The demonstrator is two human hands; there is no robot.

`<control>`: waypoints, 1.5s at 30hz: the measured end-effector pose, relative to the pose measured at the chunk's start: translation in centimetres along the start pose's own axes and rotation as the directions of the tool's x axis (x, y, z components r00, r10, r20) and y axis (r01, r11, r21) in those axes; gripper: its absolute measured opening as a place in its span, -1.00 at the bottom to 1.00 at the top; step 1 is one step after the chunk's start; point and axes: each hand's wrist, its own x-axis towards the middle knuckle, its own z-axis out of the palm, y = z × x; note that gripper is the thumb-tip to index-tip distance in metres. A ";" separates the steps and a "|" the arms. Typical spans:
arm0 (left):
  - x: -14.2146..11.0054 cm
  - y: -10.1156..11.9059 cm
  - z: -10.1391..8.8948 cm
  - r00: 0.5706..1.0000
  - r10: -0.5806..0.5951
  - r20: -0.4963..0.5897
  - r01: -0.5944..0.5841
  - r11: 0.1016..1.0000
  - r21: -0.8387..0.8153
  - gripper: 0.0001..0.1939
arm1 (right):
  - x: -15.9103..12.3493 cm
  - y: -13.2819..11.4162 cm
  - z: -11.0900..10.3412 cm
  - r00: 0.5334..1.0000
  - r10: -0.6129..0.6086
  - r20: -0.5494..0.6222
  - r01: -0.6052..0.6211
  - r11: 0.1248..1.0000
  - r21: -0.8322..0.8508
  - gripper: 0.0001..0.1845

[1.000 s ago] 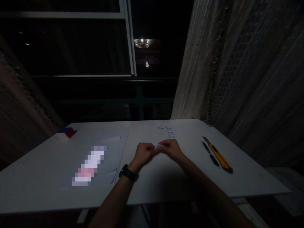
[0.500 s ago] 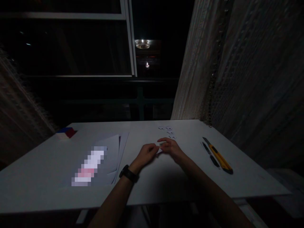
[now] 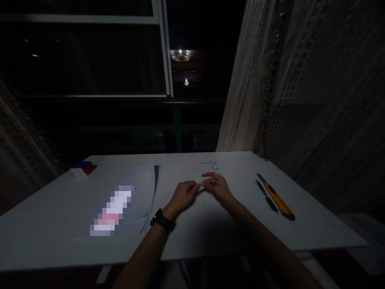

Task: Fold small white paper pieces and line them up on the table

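Observation:
My left hand [image 3: 185, 193], with a dark watch on its wrist, pinches one edge of a small white piece of paper [image 3: 202, 187]. On the paper's other side my right hand [image 3: 217, 186] grips it between thumb and a finger, its index finger raised and stretched out. Most of the paper is hidden by the fingers, so its folds cannot be made out. Just beyond the hands lie several small white paper pieces [image 3: 213, 163] with dark marks, the nearest partly covered by my right hand.
The white table [image 3: 186, 241] carries paper sheets [image 3: 144, 184] on the left, with a blurred bright patch over them. A blue, red and white cube [image 3: 83, 168] sits far left. To the right are a yellow utility knife [image 3: 278, 200] and a black pen [image 3: 267, 196]. Curtains [image 3: 237, 88] hang behind.
Both hands stay nearly in place, still pinching the paper, with small finger movements; the right index finger is straighter. The upper sheet's edge on the left has lifted or shifted slightly.

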 end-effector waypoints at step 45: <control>0.9 -1.3 0.3 0.907 -0.420 -0.034 0.291 0.683 -0.670 -0.65 | -0.1 0.6 0.8 0.997 0.053 -0.052 -0.049 0.996 0.079 -0.61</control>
